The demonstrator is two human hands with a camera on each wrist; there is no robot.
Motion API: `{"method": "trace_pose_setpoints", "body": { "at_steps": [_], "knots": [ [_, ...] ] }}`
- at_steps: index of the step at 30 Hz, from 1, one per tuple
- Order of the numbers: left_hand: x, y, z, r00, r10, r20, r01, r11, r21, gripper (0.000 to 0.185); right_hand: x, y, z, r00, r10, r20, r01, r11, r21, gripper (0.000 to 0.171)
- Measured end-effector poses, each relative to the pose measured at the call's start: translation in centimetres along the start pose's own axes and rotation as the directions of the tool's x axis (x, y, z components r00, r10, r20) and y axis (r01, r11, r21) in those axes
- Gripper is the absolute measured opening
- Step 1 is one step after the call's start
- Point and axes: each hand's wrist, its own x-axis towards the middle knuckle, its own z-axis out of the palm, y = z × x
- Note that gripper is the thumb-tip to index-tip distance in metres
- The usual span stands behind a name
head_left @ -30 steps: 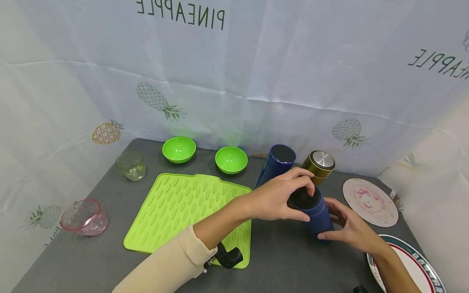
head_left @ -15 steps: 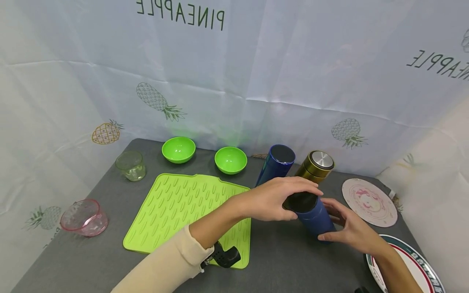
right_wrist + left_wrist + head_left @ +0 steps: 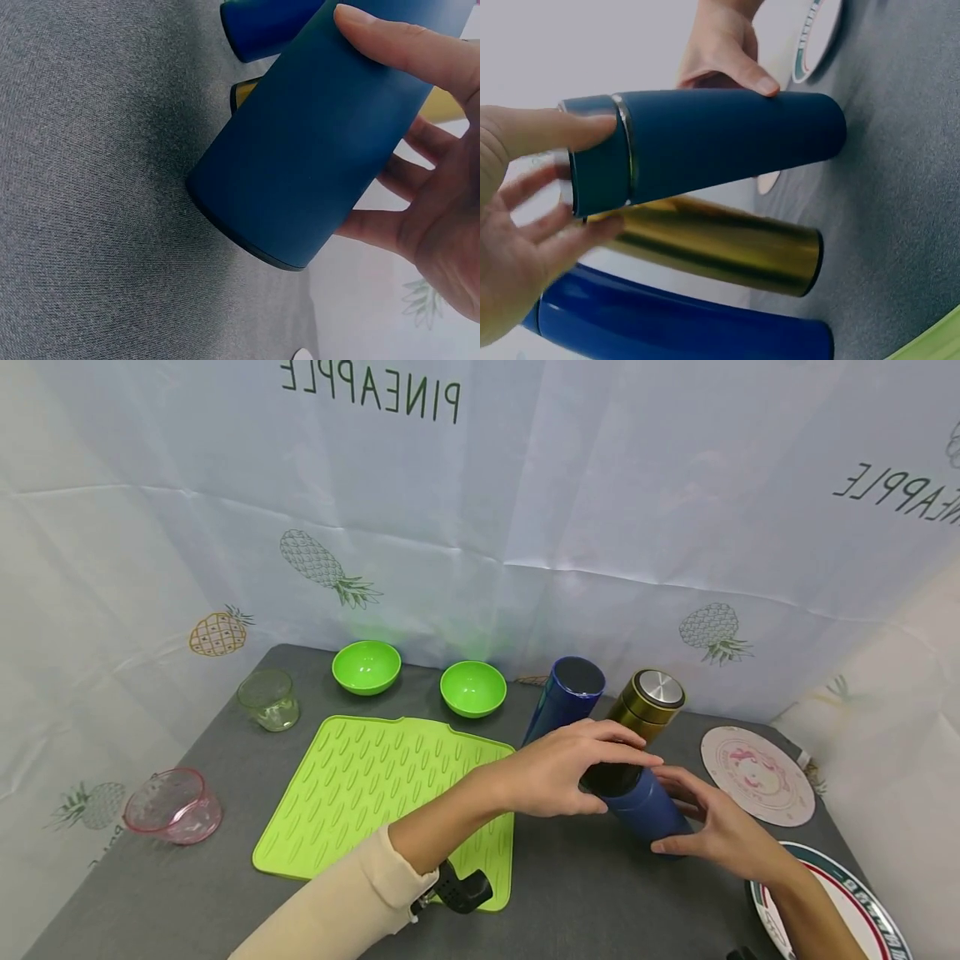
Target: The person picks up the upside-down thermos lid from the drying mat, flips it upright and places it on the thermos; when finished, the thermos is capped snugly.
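Note:
A dark blue flask (image 3: pixel 647 806) stands tilted on the grey table (image 3: pixel 585 893), its top leaning left. My left hand (image 3: pixel 611 777) grips its dark cap from above; in the left wrist view the thumb and fingers of that hand (image 3: pixel 577 176) curl round the cap of the flask (image 3: pixel 727 142). My right hand (image 3: pixel 701 822) holds the lower body, thumb in front and fingers behind. In the right wrist view this hand (image 3: pixel 405 142) wraps the flask (image 3: pixel 315 150), whose base is tipped at the table. Just behind stand a gold flask (image 3: pixel 645 706) and a brighter blue flask (image 3: pixel 566 697).
A green ribbed mat (image 3: pixel 382 785) lies to the left, with two green bowls (image 3: pixel 366 666) (image 3: pixel 472 687) behind it. A glass cup (image 3: pixel 268 699) and a pink glass bowl (image 3: pixel 172 804) stand far left. A patterned round disc (image 3: pixel 757 774) and a rimmed plate (image 3: pixel 840 902) lie right.
The dark blue flask has tipped further left, uncovering more of the gold flask behind. My left hand has shifted round the cap. My right hand has stayed low on the body.

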Motion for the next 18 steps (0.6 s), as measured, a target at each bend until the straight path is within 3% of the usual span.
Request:
{"method": "trace_pose_setpoints", "body": {
  "at_steps": [5,9,11,16,18],
  "knots": [
    [0.11,0.43,0.63,0.991,-0.111,-0.069,0.12,0.984,0.133,0.075,-0.08,-0.07,0.03,1.0,0.012,-0.007,-0.012,1.0,-0.016,0.079],
    [0.08,0.36,0.39,0.999,-0.022,-0.046,0.027,0.995,0.101,0.062,-0.17,0.12,-0.03,1.0,-0.007,-0.014,0.006,1.0,-0.009,0.08],
    [0.0,0.33,0.2,1.0,0.007,-0.017,-0.006,0.997,0.078,0.069,-0.19,0.28,-0.07,1.0,-0.019,-0.019,0.02,1.0,0.004,0.08],
    [0.06,0.46,0.58,0.996,-0.065,-0.053,0.072,0.989,0.128,0.077,-0.22,0.5,-0.06,0.999,-0.028,-0.022,0.029,0.999,0.023,0.08],
    [0.15,0.34,0.56,0.997,-0.05,-0.059,0.056,0.994,0.095,0.07,-0.25,0.5,-0.04,0.999,-0.026,-0.023,0.027,0.999,0.02,0.08]
  ]
}}
